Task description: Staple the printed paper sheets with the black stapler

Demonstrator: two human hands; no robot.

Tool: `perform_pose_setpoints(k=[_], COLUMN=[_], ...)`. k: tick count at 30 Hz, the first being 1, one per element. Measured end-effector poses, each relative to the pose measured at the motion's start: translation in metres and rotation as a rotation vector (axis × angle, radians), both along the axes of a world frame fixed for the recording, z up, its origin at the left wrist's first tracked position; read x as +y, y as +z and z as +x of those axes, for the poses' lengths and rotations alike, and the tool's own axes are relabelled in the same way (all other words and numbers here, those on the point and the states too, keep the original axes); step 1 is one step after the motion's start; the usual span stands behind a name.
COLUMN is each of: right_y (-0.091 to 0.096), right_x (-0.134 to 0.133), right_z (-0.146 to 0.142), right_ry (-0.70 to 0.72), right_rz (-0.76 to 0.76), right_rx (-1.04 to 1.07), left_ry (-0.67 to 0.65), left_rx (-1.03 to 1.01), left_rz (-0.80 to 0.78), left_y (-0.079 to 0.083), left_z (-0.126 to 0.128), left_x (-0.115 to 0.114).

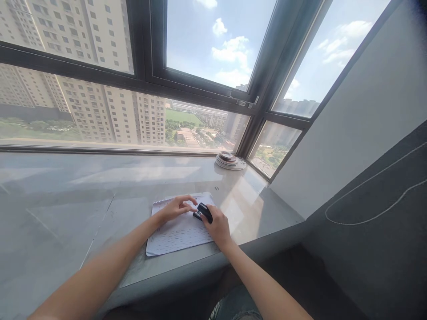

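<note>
Printed paper sheets (pixel 178 238) lie in a stack on the window sill, slightly askew. Over their right part, my right hand (pixel 217 226) is closed around a small black stapler (pixel 205 212), whose jaws are apart at the left end. My left hand (pixel 175 208) hovers over or rests on the upper part of the sheets; which of these I cannot tell. Its fingers are apart and point at the stapler's jaw end, with the fingertips close to it. Whether they touch it is unclear.
A stack of round plates or discs (pixel 230 161) stands in the far corner by the window frame. A tiny strip (pixel 216 188), perhaps staples, lies beyond the papers. The sill's front edge (pixel 187 269) runs below the sheets. A beaded cord (pixel 353 223) hangs at right.
</note>
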State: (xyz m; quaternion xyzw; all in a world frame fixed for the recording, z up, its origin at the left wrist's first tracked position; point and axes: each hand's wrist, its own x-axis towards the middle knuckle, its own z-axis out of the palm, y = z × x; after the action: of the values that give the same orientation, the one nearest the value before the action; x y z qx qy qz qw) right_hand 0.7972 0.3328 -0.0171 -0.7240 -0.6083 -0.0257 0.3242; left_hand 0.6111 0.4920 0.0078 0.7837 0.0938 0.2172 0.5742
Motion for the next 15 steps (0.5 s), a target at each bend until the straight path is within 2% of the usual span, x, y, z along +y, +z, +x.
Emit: perform_pose_setpoints(k=[5, 8, 11, 13, 15], right_y=[0.002, 0.002, 0.001, 0.001, 0.001], right_x=[-0.002, -0.002, -0.002, -0.002, -0.002], right_z=[-0.001, -0.002, -0.003, -0.003, -0.004], right_ry=[0.003, -0.018, -0.054, -0.064, -0.066], right_rz=[-0.005, -0.017, -0.026, -0.031, -0.034], right_rx=[-0.021, -0.034, -0.04, -0.044, -0.048], left_ry=[-0.095, -0.031, 0.086, 0.126, 0.114], left_rx=[-0.005, 0.02, -0.079, -0.198, -0.298], left_rz=[-0.076, -0.06, -0.092, -0.21, -0.406], left_y=[0.006, 0.011, 0.011, 0.006, -0.001], left_z=[-0.003, -0.003, -0.002, -0.002, -0.003], left_x=[-0.004, -0.006, -0.003, 0.003, 0.011])
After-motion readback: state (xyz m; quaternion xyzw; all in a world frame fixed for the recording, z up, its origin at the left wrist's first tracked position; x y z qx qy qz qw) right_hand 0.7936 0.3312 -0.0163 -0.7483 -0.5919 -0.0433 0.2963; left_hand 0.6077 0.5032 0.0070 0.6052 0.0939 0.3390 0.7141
